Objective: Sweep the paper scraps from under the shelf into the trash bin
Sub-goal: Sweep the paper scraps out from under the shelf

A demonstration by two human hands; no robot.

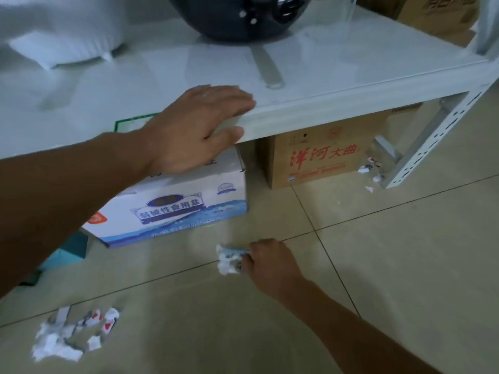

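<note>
My left hand (pixel 198 128) lies flat on the front edge of the white shelf (pixel 337 101), fingers spread, holding nothing. Low on the tiled floor, my right hand (pixel 270 261) is closed around a bunch of crumpled paper scraps (pixel 228 260) that stick out to its left. A loose pile of scraps (pixel 73 333) lies on the floor at the lower left. A few small scraps (pixel 370 171) sit by the shelf's right leg (pixel 421 149), beside the brown box. No trash bin is in view.
Under the shelf stand a white and blue carton (pixel 175 209) and a brown cardboard box (pixel 321 157) with red lettering. On the shelf are a dark pan (pixel 232 20) and white bags (pixel 62 31). More cardboard boxes (pixel 437 14) stand at the top right.
</note>
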